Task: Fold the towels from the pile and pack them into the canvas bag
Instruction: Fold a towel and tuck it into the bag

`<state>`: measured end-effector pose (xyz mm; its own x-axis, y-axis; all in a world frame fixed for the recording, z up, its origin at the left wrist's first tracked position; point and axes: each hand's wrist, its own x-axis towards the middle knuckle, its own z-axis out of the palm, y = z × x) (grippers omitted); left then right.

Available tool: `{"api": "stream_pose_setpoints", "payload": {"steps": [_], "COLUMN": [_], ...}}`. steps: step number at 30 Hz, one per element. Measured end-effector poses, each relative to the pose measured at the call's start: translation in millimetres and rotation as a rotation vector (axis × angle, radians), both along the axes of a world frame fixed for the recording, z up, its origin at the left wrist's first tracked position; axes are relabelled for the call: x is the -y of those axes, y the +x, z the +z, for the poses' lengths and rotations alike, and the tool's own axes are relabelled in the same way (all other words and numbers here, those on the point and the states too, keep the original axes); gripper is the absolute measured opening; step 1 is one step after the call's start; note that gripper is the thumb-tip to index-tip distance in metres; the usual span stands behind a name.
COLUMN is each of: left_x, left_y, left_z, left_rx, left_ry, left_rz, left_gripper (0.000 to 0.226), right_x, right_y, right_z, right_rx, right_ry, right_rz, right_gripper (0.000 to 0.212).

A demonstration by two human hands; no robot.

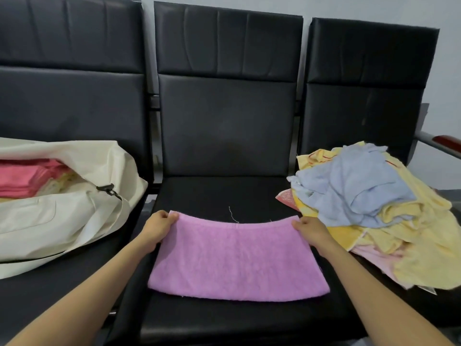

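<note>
Both hands, left hand (159, 227) and right hand (309, 229), pinch the far corners of the purple towel (237, 258) lying on the middle seat (224, 193); uneven pulling could skew the fold, I reckon.

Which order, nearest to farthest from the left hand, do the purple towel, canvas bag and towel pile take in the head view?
1. purple towel, its far left corner pinched by the left hand.
2. canvas bag, on the seat to the left.
3. towel pile, on the right seat, beyond the right hand.
</note>
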<state>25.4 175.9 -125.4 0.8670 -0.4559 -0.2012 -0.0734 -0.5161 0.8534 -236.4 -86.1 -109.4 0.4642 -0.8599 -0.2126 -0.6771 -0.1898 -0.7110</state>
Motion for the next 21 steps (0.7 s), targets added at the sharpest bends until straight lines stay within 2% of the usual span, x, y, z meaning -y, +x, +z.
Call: {"api": "stream_pose_setpoints", "payload": {"steps": [3, 5, 6, 8, 10, 11, 13, 14, 16, 18, 21], "left_x": [1, 1, 1, 2, 2, 2, -2, -3, -5, -6, -9], "left_y": [2, 2, 2, -1, -3, -5, -7, -6, -6, -9, -10], "left_z": [-3, 0, 2, 5, 6, 7, 5, 3, 0, 4, 11], "left_rx": [0.083, 0.190, 0.235, 0.274, 0.264, 0.238, 0.226, 0.255, 0.281, 0.248, 0.260], "left_ry": [0.053, 0.137, 0.186, 0.313, 0.457, 0.527, 0.653, 0.721, 0.810, 0.727, 0.494], "left_rz": [0.001, -0.017, -0.038, -0.111, -0.184, -0.195, -0.199, -0.215, -0.260, -0.285, -0.245], "left_gripper": [0.038, 0.042, 0.044, 0.041, 0.030, 0.045, 0.074, 0.079, 0.075, 0.060, 0.041], "right_x": [2, 2, -1, -5, -9, -11, -18, -22, -36, -55, -83], "right_y": [3, 4, 4, 3, 1, 0, -1, -1, 0, 2, 10], "right_z": [-8, -10, -9, -7, -11, -11, -11, -10, -6, -4, -11], "right_rx": [-0.058, -0.114, -0.137, -0.182, -0.229, -0.271, -0.318, -0.287, -0.196, -0.201, -0.399], "right_ry": [-0.101, -0.175, -0.215, -0.262, -0.343, -0.423, -0.597, -0.637, -0.582, -0.478, -0.376], "right_rz": [-0.006, 0.025, 0.050, 0.080, 0.116, 0.148, 0.231, 0.283, 0.442, 0.652, 0.875], "right_gripper": [0.038, 0.038, 0.033, 0.010, 0.039, 0.046, 0.042, 0.037, 0.035, 0.047, 0.073]}}
